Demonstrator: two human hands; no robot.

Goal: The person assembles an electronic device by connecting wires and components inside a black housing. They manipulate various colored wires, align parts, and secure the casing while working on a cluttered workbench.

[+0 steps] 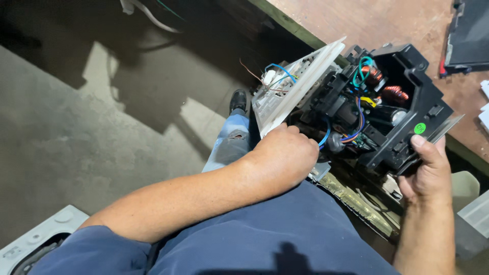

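Mid-disassembly: left hand (285,155) closed against white panel (298,81), right hand (428,170) gripping black electronics housing (407,102); needed next, careful separating around wires (351,135).

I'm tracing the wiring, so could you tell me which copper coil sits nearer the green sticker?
The lower right coil, closer to the green sticker; the other coil lies up-left beside teal wires.

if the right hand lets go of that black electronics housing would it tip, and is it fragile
The black housing probably feels weighty for its size: copper-wound coils sit inside. It seems propped between the left hand and right hand, so it could tip if released. The loose wires look snag-prone and delicate.
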